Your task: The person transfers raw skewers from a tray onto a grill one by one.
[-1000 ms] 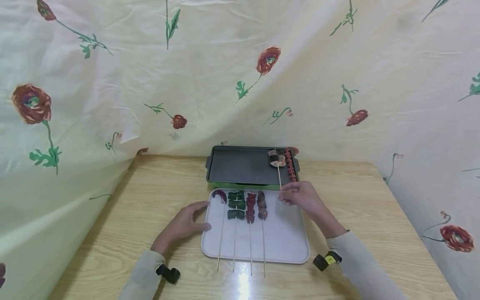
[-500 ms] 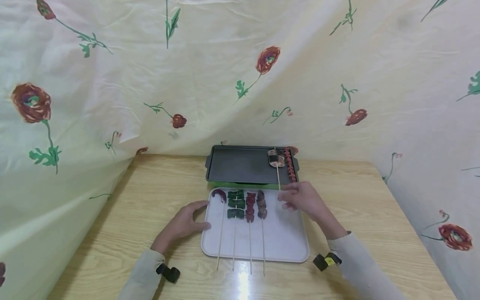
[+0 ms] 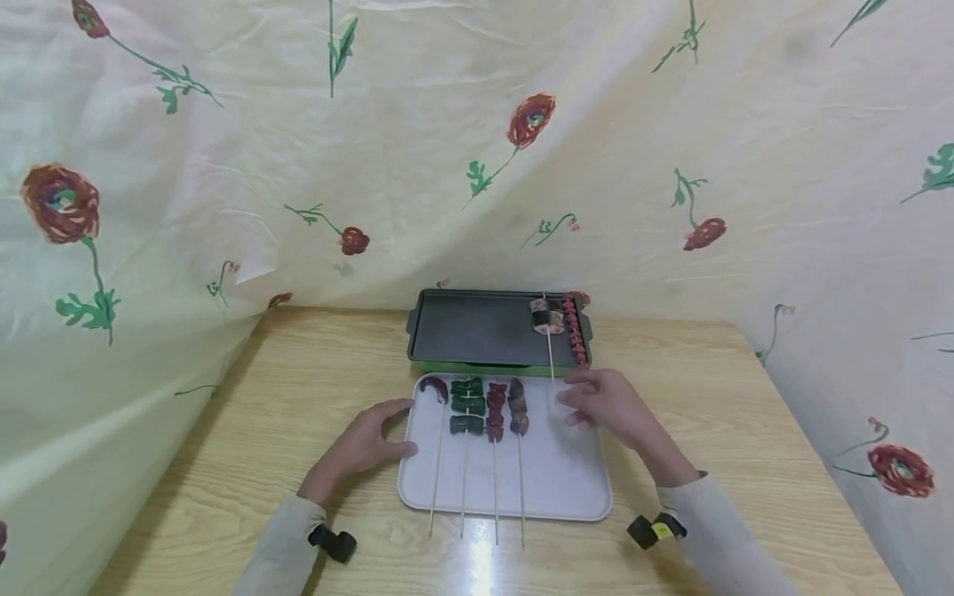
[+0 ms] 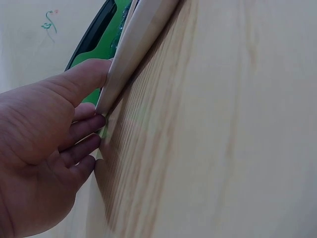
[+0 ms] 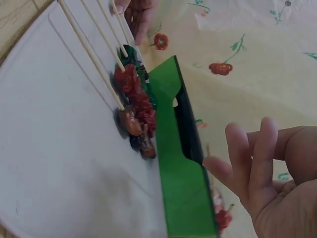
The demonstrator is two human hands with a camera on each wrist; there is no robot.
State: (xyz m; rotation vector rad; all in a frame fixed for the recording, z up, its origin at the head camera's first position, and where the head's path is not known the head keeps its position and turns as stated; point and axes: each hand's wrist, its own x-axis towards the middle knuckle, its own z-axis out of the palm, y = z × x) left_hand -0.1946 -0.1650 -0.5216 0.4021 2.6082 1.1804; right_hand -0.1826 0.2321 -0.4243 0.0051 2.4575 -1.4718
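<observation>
My right hand (image 3: pixel 599 403) hovers over the right back of a white tray (image 3: pixel 566 480), its fingers loosely bent and holding nothing. Just beyond its fingertips ends the bare stick of a skewer with a pale-and-dark banded chunk (image 3: pixel 547 317), which lies on the black griddle (image 3: pixel 477 327). Beside that chunk lies a skewer of small red pieces (image 3: pixel 575 331). My left hand (image 3: pixel 365 441) rests against the tray's left edge, thumb and fingers spread apart along the rim; in the left wrist view the thumb (image 4: pixel 89 74) touches the rim.
On the tray lie skewers with a dark red curved piece (image 3: pixel 435 389), green pieces (image 3: pixel 467 406), red chunks (image 3: pixel 495 410) and brownish chunks (image 3: pixel 518 407); their sticks overhang the front. The griddle has a green base (image 5: pixel 183 198). Flowered cloth (image 3: pixel 417 165) hangs behind the wooden table (image 3: pixel 328 348).
My right hand has let go of the banded chunk's skewer and drawn back slightly to the right. That skewer now rests on the griddle. My left hand has stayed at the tray edge.
</observation>
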